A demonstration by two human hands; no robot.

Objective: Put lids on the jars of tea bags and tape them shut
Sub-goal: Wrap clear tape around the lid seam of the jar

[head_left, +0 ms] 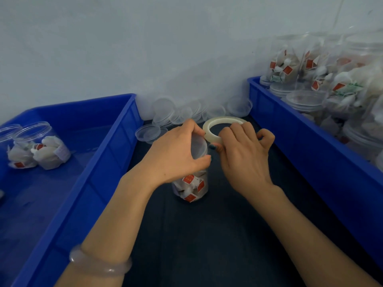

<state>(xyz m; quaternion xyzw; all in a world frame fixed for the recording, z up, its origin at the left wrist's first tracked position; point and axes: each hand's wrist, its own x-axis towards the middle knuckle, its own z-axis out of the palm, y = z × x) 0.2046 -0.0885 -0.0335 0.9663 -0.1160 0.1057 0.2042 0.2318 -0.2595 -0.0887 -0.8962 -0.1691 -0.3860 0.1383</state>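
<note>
— Clear jar (191, 183) of tea bags upright on the dark worktop (207, 235), left hand (176, 154) clamped round its lid (200, 148)!
— And the right hand (242, 154)?
— Gripping the tape roll (215, 123), touching the lid's edge.

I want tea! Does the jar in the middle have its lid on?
On. A clear lid caps the jar under the left hand.

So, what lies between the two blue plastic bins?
Head view: dark table surface, clear lids, the tea-bag jar, and both hands with the tape roll.
</note>
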